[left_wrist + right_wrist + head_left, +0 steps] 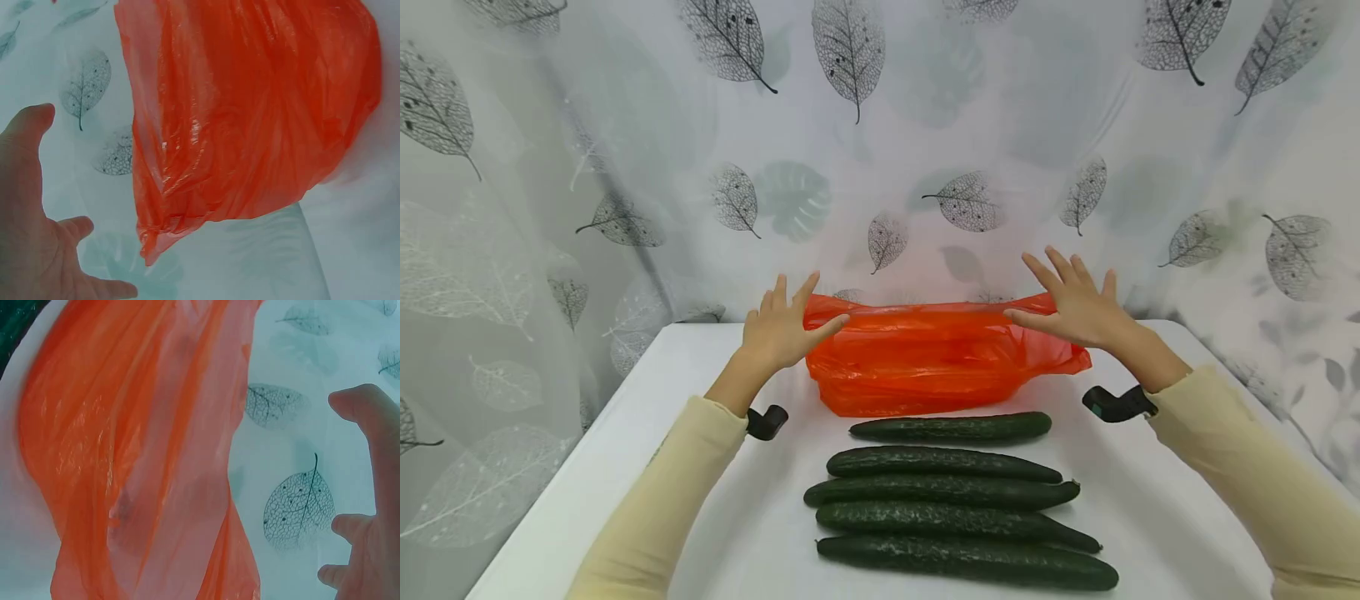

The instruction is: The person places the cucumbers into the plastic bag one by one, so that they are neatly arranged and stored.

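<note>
A red plastic bag (917, 358) lies across the far side of the white table, its thin film creased and shiny. Over its left end my left hand (781, 329) is raised with fingers spread, holding nothing. My right hand (1078, 308) hovers at the bag's right end, fingers likewise spread and nothing in them. Both wrist views show a gap between the hand and the bag. Several long dark green cucumbers lie crosswise in front of the bag; the farthest cucumber (951, 427) is close to its near edge, and the nearest cucumber (967, 562) is the longest.
The white table (715, 517) extends on both sides of the cucumbers. Behind it hangs a pale curtain (880, 167) printed with grey leaves, close to the table's far edge. A black strap device sits on each wrist.
</note>
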Demonstrator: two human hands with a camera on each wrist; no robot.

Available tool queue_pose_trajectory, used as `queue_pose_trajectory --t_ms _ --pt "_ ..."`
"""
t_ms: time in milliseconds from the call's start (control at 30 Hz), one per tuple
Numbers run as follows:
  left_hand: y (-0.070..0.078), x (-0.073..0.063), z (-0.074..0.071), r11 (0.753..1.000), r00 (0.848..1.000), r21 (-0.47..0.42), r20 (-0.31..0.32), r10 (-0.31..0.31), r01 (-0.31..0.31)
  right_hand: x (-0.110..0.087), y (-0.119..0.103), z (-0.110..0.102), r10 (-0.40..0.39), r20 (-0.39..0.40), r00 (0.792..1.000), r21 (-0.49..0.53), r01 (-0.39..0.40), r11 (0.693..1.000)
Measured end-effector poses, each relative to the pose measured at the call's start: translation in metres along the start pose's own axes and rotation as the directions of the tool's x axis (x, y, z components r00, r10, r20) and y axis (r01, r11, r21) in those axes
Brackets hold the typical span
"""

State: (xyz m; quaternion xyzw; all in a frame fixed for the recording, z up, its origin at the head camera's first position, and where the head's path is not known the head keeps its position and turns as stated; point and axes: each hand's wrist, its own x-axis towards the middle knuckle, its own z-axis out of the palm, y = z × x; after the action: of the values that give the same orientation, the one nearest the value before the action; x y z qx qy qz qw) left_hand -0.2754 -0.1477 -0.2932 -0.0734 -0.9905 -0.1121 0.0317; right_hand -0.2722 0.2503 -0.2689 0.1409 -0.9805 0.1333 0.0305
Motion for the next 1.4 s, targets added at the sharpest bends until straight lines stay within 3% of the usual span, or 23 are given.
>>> queue_pose_trajectory --t_ms 333,500,733,833,1000,1067,1133,1233,1400 --pt "-0.006 -0.006 0.020 0.998 1.000 -0.058 0.002 -0.013 0.013 -0.012 -0.005 0.012 -0.135 -0.066 0.989 0.061 0.139 0.988" --pt "-0.010 -0.009 0.031 0.993 0.999 -0.113 -0.023 -0.023 0.020 -0.019 -0.010 0.022 -0.224 -0.111 0.968 0.125 0.237 0.963" --pt "-0.012 -0.014 0.050 0.986 0.997 -0.166 -0.083 -0.006 -0.008 -0.028 -0.017 0.040 -0.267 -0.143 0.953 0.244 0.296 0.923" --pt "-0.012 -0.015 0.057 0.982 0.995 -0.187 -0.097 -0.003 -0.016 -0.030 -0.020 0.051 -0.338 -0.198 0.920 0.264 0.382 0.886" --pt "-0.011 -0.016 0.067 0.974 0.991 -0.222 -0.131 0.011 -0.040 -0.035 -0.022 0.071 -0.467 -0.287 0.836 0.260 0.537 0.802" --pt "-0.011 -0.017 0.071 0.969 0.988 -0.240 -0.151 0.013 -0.049 -0.037 -0.023 0.078 -0.501 -0.299 0.812 0.267 0.575 0.773" --pt "-0.010 -0.019 0.075 0.962 0.986 -0.267 -0.166 0.012 -0.056 -0.039 -0.023 0.083 -0.525 -0.284 0.802 0.294 0.594 0.749" --pt "-0.010 -0.019 0.081 0.948 0.983 -0.310 -0.184 0.013 -0.070 -0.042 -0.024 0.091 -0.546 -0.236 0.804 0.352 0.595 0.723" --pt "-0.010 -0.019 0.087 0.919 0.977 -0.384 -0.214 0.009 -0.093 -0.043 -0.021 0.103 -0.573 -0.118 0.811 0.411 0.565 0.715"
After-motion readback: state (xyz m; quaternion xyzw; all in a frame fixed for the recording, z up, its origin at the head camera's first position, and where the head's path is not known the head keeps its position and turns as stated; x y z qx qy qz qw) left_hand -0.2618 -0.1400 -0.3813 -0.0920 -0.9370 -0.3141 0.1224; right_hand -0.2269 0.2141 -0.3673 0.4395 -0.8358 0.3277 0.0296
